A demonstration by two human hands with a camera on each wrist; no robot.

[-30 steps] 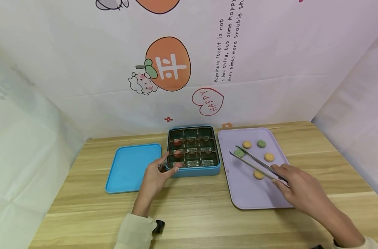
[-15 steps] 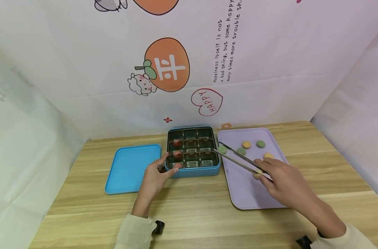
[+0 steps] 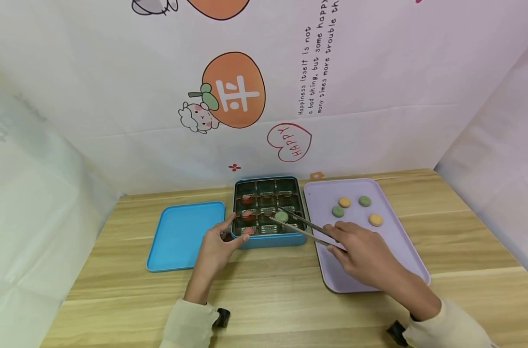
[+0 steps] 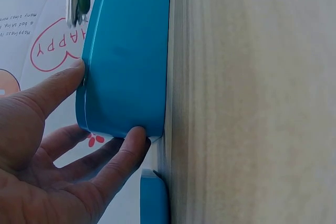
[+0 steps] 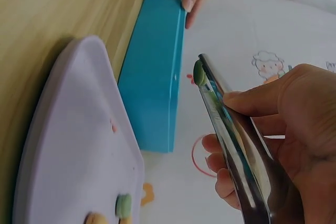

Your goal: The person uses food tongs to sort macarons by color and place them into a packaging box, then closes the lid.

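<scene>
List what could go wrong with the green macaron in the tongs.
The green macaron could slip: only the tips of the tongs pinch it. It hangs over a divided insert, so it might catch a ridge. The left hand holds the blue box; a nudge could spoil the aim.

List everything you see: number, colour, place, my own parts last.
Box: one, blue, centre
Nine-compartment insert: one, dark, inside box
Lid: one, blue, left of box
Tray: one, lilac, right of box
Tongs: one, silver, in right grip
Boxed macarons: three, pink, insert's left column
Held macaron: one, green, in tongs
Tray macarons: four visible, yellow and green, on tray
Table: one, brown, beneath
Backdrop: one, white, behind
Wrist devices: two, black, at cuffs
Sleeves: two, beige, near edge
Left grip: one, bare, at box's near left corner
Right grip: one, bare, above tray
</scene>
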